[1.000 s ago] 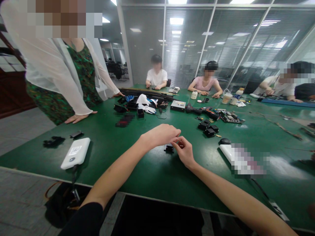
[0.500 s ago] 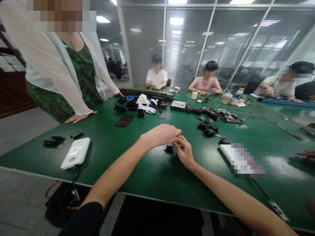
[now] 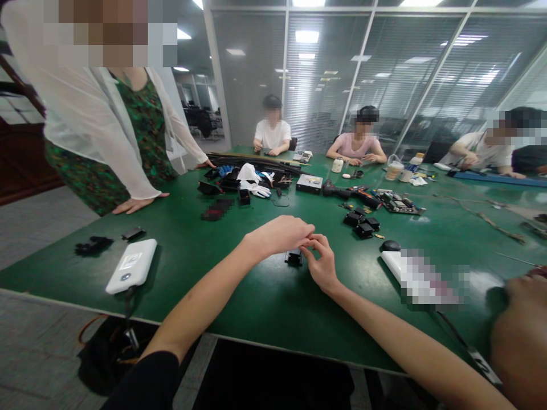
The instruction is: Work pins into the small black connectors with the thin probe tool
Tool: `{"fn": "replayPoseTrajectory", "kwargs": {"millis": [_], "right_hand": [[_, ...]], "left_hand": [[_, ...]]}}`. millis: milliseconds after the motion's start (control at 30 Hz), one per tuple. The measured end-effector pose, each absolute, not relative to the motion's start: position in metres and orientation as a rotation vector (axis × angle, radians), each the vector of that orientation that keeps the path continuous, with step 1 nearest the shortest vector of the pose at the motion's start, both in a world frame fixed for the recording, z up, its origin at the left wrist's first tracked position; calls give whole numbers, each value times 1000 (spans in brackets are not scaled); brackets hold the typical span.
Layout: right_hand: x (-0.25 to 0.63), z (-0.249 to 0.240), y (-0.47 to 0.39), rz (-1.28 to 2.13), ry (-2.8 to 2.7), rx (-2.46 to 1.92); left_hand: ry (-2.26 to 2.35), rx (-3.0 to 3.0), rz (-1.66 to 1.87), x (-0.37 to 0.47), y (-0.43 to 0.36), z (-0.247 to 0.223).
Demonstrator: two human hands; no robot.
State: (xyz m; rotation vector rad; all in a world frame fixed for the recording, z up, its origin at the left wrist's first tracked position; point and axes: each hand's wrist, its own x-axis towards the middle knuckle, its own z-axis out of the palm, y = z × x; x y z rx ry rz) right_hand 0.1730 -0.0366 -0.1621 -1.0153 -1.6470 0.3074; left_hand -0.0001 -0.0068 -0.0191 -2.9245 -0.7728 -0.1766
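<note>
Over the middle of the green table (image 3: pixel 256 285), my left hand (image 3: pixel 284 233) is bent at the wrist with its fingers closed, their tips meeting those of my right hand. My right hand (image 3: pixel 320 259) is closed in a pinch at the same spot. Whatever lies between the fingertips is too small or hidden to name. A small black part (image 3: pixel 294 257) rests on the table just below the hands, its upper edge partly covered by them.
White power banks lie left (image 3: pixel 132 266) and right (image 3: pixel 397 273). Several black boxes (image 3: pixel 363 223), a circuit board (image 3: pixel 397 202), a power tool (image 3: pixel 350 193) and gloves (image 3: pixel 256 189) lie beyond. A standing person (image 3: pixel 102 131) leans at left; another person's hand (image 3: pixel 521 319) is at right.
Another person's hand and arm have come further into view at the right edge. My own hands have barely moved.
</note>
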Motion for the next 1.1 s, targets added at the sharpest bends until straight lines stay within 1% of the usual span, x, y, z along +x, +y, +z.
{"fn": "replayPoseTrajectory", "kwargs": {"millis": [300,633,1100], "right_hand": [[173,-158,-41,312,-1701,-1005],[172,-160,-37,324,-1624,-1032],[171,-157,-41,351,-1703,-1006]], "left_hand": [[-769,-2935,-178,-1,-6,-20],[-792,-2944,-176,0,-5,-20],[-760,-2911,-146,-1,-5,-19]]}}
